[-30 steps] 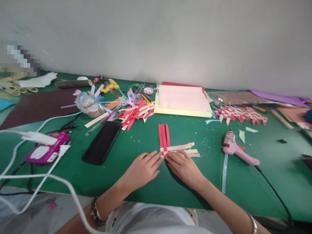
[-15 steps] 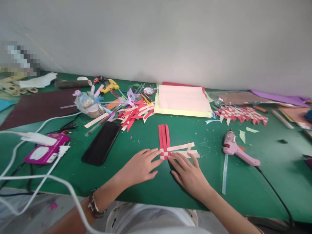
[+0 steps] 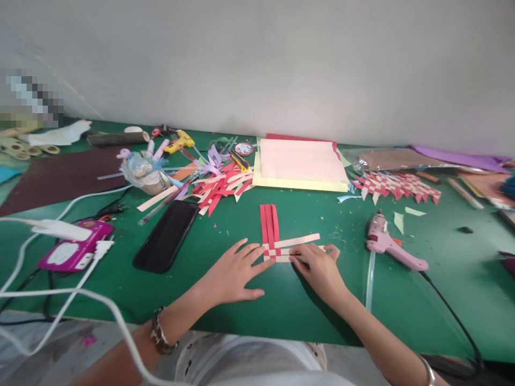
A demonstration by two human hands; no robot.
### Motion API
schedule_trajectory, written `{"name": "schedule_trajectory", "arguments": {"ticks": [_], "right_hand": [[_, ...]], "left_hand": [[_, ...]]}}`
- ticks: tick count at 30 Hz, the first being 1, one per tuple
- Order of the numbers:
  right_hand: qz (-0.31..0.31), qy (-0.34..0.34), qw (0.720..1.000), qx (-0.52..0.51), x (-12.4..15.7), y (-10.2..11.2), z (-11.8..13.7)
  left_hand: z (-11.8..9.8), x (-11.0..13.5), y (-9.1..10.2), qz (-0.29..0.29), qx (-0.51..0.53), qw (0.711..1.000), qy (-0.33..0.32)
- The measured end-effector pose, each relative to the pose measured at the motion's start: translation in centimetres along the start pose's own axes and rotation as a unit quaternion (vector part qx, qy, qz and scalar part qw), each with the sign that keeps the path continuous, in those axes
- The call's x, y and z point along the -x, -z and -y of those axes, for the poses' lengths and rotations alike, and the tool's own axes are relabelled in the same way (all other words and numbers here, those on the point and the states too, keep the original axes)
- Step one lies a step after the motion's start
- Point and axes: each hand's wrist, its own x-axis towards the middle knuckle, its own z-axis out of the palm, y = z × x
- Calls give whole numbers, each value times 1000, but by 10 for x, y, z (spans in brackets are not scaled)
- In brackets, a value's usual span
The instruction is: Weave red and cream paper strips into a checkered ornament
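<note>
A small checkered paper weave [image 3: 272, 253] lies flat on the table, with red strips [image 3: 266, 224] reaching away from me and pale pink strips [image 3: 300, 240] reaching right. My left hand [image 3: 235, 274] is spread, its fingertips resting on the left and lower edge of the weave. Over the lower pale strips, my right hand [image 3: 319, 268] has thumb and forefinger pinched on a pale pink paper strip. Its fingers hide much of those strips. The uppermost pale strip slants upward, apart from the others.
A black phone [image 3: 166, 236] and a purple power strip [image 3: 76, 246] with white cables lie left. The pink glue gun [image 3: 396, 249] is at right with its cord. Behind are loose red and pale strips [image 3: 221, 187], paper sheets [image 3: 303, 161] and finished checkered pieces [image 3: 398, 186].
My right hand has slid right from the weave's edge, and its fingers have closed into a pinch on a strip. The left hand stays on the weave, fingers spread wider.
</note>
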Motion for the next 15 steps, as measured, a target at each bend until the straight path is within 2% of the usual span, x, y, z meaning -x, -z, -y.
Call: {"name": "schedule_trajectory", "arguments": {"ticks": [9,12,15], "right_hand": [[-22,7,999,43,1,7,-20],[-45,40,994,86,-3,12,-16],[-12,85,992,88,-7,11,-4]], "left_hand": [[-3,-7,1,-7,82,996,-28],[-2,-8,0,-9,81,997,-11],[-2,-8,-2,-3,75,997,-5]]}}
